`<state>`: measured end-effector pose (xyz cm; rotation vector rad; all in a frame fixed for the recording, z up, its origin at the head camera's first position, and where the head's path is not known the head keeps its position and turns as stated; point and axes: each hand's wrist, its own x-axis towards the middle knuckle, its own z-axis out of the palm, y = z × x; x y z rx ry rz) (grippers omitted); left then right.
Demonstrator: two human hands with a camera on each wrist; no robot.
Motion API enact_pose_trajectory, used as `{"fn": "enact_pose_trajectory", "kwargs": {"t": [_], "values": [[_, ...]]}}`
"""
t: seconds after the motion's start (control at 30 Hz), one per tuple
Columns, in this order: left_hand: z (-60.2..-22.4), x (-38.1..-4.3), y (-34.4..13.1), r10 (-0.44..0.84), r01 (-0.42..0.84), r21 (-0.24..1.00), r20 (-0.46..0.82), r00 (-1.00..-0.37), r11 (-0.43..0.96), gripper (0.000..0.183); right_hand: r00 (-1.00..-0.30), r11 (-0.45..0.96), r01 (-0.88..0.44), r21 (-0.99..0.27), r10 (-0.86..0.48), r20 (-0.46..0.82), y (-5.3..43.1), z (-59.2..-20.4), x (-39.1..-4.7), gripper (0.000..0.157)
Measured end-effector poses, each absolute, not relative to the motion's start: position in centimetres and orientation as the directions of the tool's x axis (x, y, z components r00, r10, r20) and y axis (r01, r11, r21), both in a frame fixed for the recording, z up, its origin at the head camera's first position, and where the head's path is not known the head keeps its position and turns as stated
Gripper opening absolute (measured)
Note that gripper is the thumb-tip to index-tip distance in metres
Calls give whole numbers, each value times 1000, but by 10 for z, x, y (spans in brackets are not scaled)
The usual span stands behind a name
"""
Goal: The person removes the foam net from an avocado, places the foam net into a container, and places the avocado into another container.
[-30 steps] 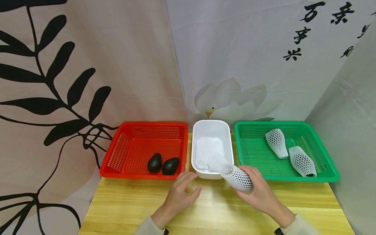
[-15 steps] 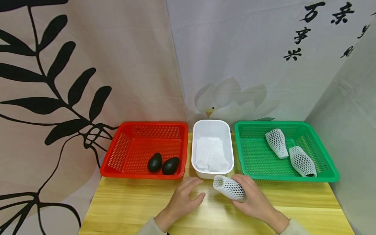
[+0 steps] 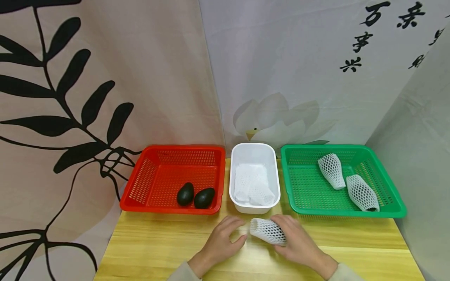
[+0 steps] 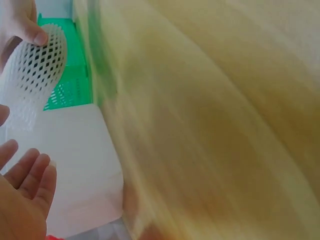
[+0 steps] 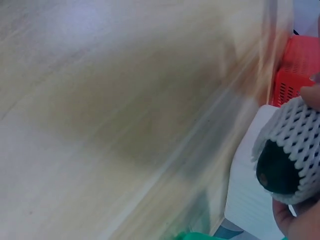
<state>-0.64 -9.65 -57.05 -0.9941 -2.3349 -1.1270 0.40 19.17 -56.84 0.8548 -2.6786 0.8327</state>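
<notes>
My right hand (image 3: 299, 244) grips an avocado wrapped in a white foam net (image 3: 268, 231), held over the wooden table in front of the white tub. In the right wrist view the dark green end of the avocado (image 5: 277, 169) shows through the net's opening. Its narrower net end points left, toward my left hand (image 3: 223, 242). That left hand holds nothing; its fingers are loosely bent and stay apart from the net. Two more net-wrapped pieces (image 3: 331, 171) lie in the green basket (image 3: 306, 191). Two bare avocados (image 3: 185, 194) lie in the red basket (image 3: 168, 171).
Between the two baskets stands the white tub (image 3: 253, 154), with loose white foam nets (image 3: 261, 194) on its bottom. Behind them hangs a printed cloth (image 3: 168, 78), and another pale cloth (image 3: 418, 148) borders the right side. The wooden table (image 3: 151, 242) extends in front.
My right hand has brought the net-wrapped avocado left and closer to me, away from the tub's front corner. My left hand has shifted slightly right and closer to me.
</notes>
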Motion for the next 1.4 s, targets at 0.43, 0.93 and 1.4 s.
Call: {"fn": "enact_pose_trajectory", "kwargs": {"t": [0.43,0.93,1.4], "values": [[-587,-2,-94,447,647,612,471,-760,455,30,-811,681,-585,-440,-498,307,182,-583,2,85],[-592,1,-89,459,608,642,412,-787,467,26,-820,697,-569,-436,-519,241,177,-587,5,86],[-589,4,-85,468,500,749,287,-836,435,22,-922,707,-315,-633,-386,27,207,-586,9,96]]}}
